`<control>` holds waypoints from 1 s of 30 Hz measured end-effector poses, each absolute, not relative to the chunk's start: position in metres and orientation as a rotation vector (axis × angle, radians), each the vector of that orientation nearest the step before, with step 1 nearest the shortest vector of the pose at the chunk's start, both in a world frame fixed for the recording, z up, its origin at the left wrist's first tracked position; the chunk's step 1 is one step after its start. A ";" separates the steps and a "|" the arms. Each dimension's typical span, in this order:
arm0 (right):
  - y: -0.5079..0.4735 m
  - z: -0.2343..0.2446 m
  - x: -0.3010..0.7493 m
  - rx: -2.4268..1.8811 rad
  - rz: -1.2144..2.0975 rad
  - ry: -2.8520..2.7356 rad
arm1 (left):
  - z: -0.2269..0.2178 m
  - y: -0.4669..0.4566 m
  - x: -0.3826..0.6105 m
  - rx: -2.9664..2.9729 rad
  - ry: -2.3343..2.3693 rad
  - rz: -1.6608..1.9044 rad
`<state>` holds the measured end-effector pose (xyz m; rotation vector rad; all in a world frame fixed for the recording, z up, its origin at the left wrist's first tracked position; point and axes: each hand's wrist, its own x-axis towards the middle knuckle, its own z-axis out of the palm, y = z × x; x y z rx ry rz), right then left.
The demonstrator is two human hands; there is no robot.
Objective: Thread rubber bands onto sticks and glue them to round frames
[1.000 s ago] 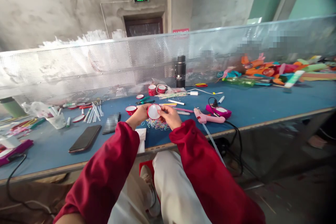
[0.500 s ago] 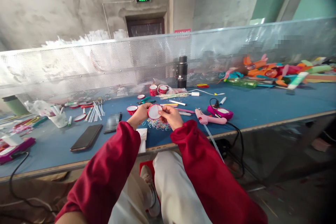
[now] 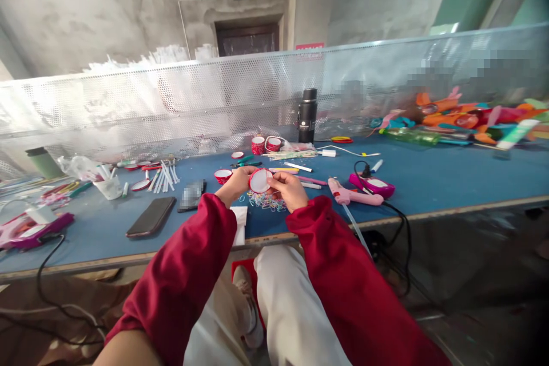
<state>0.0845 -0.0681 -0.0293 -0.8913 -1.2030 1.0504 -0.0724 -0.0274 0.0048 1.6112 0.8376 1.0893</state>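
A round white disc with a red rim (image 3: pixel 259 181) is held up over the table's near edge. My left hand (image 3: pixel 239 183) grips its left side, fingers closed. On the other side my right hand (image 3: pixel 289 189) pinches the rim between thumb and fingers. Just behind my left hand sits a red paper cup with a white inside (image 3: pixel 223 175). Small pastel plastic links (image 3: pixel 270 201) lie in a heap under the disc. Folded white paper (image 3: pixel 241 223) rests at the table edge beside my left wrist.
A pink glue gun (image 3: pixel 355 194) lies right, near a purple box (image 3: pixel 372 185) with a cable. Behind stand a black thermos (image 3: pixel 307 116) and red cups (image 3: pixel 258 144). Left are a phone (image 3: pixel 151 217) and a white cup of pens (image 3: pixel 108 186). A perforated metal screen (image 3: pixel 184 103) runs along the back.
The view has shifted slightly left, so everything appears further right. Both hands keep hold of the disc, with little change in their grip.
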 end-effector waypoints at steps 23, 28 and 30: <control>-0.065 -0.030 0.086 -0.912 0.995 -1.116 | 0.012 -0.027 -0.075 1.230 0.847 1.149; -0.056 -0.036 0.091 -1.174 0.680 -1.150 | 0.013 -0.018 -0.086 1.199 0.949 1.397; -0.054 -0.038 0.092 -1.296 0.483 -1.243 | 0.013 -0.018 -0.086 1.248 0.955 1.399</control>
